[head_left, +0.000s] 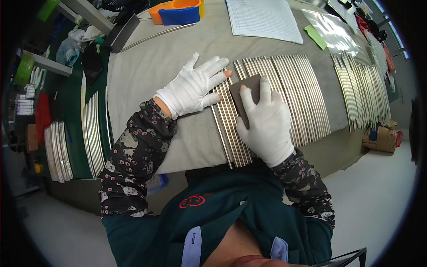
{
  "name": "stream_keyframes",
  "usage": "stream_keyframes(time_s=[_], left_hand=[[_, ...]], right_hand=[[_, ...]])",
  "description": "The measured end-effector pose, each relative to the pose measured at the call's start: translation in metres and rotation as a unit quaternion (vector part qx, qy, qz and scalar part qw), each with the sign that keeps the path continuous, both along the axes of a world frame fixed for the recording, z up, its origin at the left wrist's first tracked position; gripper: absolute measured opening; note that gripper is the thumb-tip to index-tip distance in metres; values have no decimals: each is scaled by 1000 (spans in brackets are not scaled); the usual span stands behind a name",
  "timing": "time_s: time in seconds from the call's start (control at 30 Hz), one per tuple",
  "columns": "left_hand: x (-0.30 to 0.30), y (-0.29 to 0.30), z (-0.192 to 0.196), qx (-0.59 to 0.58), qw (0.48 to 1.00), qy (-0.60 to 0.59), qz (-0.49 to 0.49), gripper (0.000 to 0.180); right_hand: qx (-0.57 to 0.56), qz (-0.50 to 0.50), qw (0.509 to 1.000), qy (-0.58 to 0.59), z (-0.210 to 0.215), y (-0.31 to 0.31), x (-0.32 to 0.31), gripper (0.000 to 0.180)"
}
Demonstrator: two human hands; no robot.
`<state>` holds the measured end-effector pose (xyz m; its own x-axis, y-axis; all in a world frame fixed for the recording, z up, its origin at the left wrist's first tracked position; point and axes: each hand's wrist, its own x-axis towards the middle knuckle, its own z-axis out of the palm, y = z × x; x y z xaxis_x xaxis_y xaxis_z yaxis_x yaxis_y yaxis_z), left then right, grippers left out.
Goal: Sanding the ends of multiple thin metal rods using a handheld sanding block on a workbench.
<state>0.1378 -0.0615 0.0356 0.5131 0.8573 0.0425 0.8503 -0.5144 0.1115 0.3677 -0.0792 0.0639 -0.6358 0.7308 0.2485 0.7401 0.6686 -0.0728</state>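
Rods [233, 138] touch the left hand [191, 86], fingers [215, 65] spread; the palm-down right hand [269, 127] holds a block [237, 99].

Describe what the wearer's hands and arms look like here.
The left hand and right hand wear white gloves, each with at least one fingertip uncovered. Black sleeve covers printed with pink spots and pale figures run up to dark green sleeves.

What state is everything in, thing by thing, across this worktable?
Left hand: gloved, spread open
Middle rods: laid side by side
Dark pad: resting on middle rods
Right hand: gloved, on the dark pad
Far-right rods: side by side, ends uneven
Paper: lying flat
Green slip: lying flat
Lone rod: lying apart
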Motion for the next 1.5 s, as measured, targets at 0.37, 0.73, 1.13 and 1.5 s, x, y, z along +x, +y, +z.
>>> stream_keyframes(time_s=[0.37, 0.73, 1.13, 1.5], left_hand=[[2, -1, -1, 25, 999, 27, 5, 60], [8, -6, -3, 13, 999, 2, -35, 72], [1, -14, -2, 10, 1000, -19, -18, 67], [0, -16, -1, 1, 999, -36, -23, 66]], right_hand=[[-3, 22, 999, -23, 3, -3, 11, 58], [-17, 3, 1000, 13, 13, -35, 52, 66], [19, 2, 1000, 0, -1, 6, -11, 61], [11, 10, 1000, -14, 2, -4, -5, 56]])
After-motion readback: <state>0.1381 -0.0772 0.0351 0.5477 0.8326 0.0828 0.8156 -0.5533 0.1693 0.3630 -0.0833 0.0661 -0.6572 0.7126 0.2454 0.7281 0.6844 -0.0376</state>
